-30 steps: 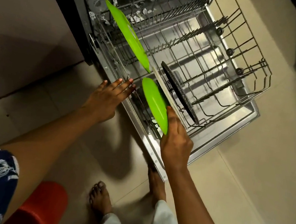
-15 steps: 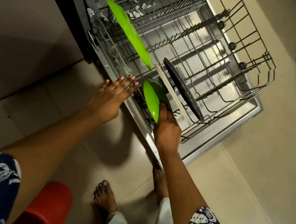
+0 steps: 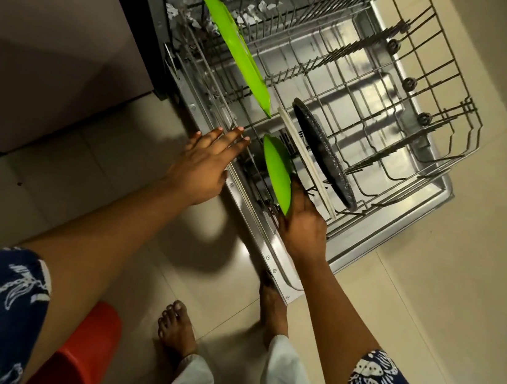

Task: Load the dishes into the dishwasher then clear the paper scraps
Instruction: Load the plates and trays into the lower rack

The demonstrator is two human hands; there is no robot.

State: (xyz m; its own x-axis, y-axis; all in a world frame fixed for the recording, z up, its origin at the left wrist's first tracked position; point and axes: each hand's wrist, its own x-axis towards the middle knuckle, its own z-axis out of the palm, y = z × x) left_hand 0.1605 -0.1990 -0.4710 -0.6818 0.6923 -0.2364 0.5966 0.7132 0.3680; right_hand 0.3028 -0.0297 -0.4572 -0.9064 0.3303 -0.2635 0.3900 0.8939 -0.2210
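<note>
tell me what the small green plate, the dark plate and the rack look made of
The small green plate is probably plastic: uniform bright colour, thin edge, soft sheen. The dark plate has a speckled, glossy face, perhaps glazed ceramic or melamine; the look leaves it open. The rack is metal wire, grey and dull, possibly coated.

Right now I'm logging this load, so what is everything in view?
large plate: 1, green, upright, rack's back left
small plate: 1, green, rack's near left, held
flat dish: 1, white, upright, right of the small plate
dark plate: 1, black speckled, upright, right of the flat dish
paper scraps: several, white, rack's back left
rack: 1, grey wire, pulled out over the open door
red object: 1, floor, bottom left
left hand: 1, fingers straight, at the rack's left rim
right hand: 1, gripping the small plate's near edge
</note>
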